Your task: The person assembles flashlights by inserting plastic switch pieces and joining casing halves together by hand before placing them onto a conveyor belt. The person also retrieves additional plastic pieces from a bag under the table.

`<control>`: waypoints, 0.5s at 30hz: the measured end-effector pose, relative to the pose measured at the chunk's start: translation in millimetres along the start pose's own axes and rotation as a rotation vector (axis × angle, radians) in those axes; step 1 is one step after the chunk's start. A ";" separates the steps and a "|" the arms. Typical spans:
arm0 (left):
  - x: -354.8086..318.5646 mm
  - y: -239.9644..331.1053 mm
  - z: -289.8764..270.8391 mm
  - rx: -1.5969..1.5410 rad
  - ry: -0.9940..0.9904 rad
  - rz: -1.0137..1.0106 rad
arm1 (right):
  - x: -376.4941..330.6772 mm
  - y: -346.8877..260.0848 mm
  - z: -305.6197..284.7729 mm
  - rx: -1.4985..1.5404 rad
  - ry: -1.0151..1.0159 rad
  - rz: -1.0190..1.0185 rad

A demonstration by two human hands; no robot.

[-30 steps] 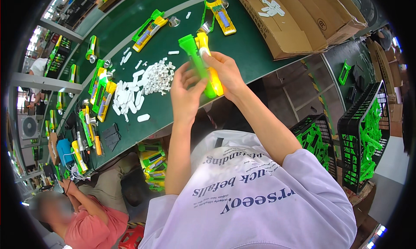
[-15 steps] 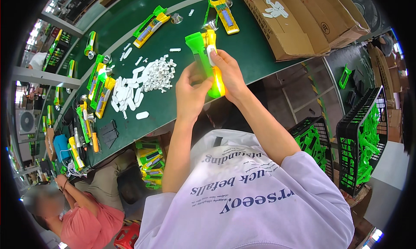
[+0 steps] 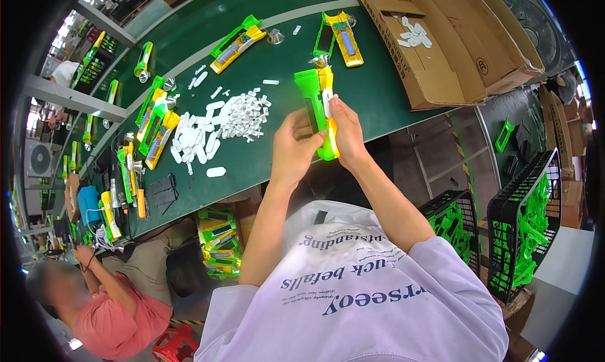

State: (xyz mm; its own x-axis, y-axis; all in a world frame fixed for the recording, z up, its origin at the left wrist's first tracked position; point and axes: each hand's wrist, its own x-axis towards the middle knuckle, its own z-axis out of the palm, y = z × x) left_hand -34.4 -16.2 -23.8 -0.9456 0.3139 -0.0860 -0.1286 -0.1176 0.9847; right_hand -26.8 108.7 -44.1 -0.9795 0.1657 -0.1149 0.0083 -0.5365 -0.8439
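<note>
Above the near edge of the bench, both my hands are closed around a green-and-yellow flashlight (image 3: 309, 94). Its green shell half stands slightly apart from the yellow half, and a silver reflector sticks out at the top. My left hand (image 3: 292, 149) grips the green side, thumb near the lower end. With its thumb by a white oval piece on the yellow half, my right hand (image 3: 347, 130) holds the other side. To the left lie a heap of small white parts (image 3: 246, 115) and several larger white oval pieces (image 3: 189, 140).
Opened flashlights (image 3: 236, 47) lie on the green bench (image 3: 290, 53), another (image 3: 345, 39) farther right. A cardboard box (image 3: 435, 78) sits at the back right. Black crates (image 3: 498, 252) of green parts stand on the right. At lower left sits a co-worker in a pink shirt (image 3: 123, 318).
The view has shifted, so the bench and my hands appear lower and farther right. My hands keep their hold on the flashlight; its two halves still show a gap.
</note>
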 end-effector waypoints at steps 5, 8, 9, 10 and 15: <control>-0.8 6.4 2.1 0.104 0.009 0.018 | 3.1 8.5 -4.4 -0.259 -0.004 -0.121; 2.7 -9.3 -2.0 0.157 0.074 0.116 | 3.3 4.2 -7.4 -0.605 0.017 -0.206; 2.2 -6.2 -2.2 -0.007 0.103 -0.024 | 2.1 3.1 -8.0 -0.598 -0.014 -0.204; 3.0 -4.3 -3.0 -0.014 0.113 -0.057 | -1.3 -0.6 -10.3 -0.480 -0.059 -0.112; 3.7 -2.2 -7.5 0.109 0.127 -0.050 | -12.1 -31.0 -7.1 -0.450 -0.260 0.165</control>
State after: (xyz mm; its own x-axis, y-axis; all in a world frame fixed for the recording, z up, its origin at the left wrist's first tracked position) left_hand -39.8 -21.9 -27.4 -0.9699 0.1940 -0.1469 -0.1498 0.0001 0.9887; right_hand -13.9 129.3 -20.3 -0.9750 -0.1313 -0.1793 0.1953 -0.1212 -0.9732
